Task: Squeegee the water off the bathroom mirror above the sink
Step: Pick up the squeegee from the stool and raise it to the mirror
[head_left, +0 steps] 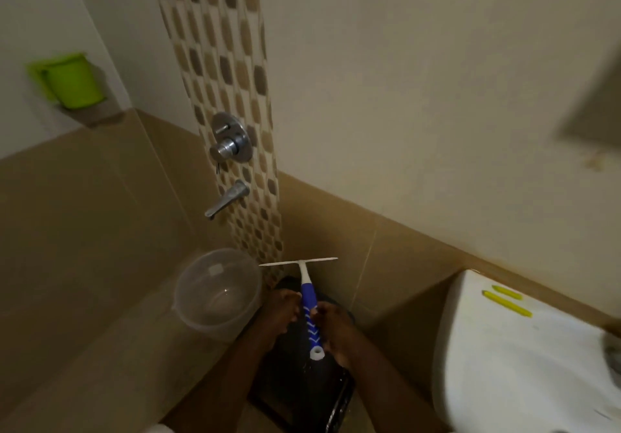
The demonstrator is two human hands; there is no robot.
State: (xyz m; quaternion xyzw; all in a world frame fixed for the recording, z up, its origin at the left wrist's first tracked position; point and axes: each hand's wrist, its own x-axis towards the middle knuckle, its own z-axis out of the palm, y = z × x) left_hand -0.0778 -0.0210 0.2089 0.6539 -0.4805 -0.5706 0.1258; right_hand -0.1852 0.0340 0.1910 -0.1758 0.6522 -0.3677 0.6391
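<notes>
Beige bathroom tiles are framing a corner where a person is holding a squeegee (311, 308) low in the near centre, over a dark stool (322, 395), both hands grasping its blue handle: the left hand (280, 311) and right hand (336, 331) curling round it, blade pointing far; a clear bucket (218, 293) is sitting just left, a white sink (524, 358) lying right
</notes>
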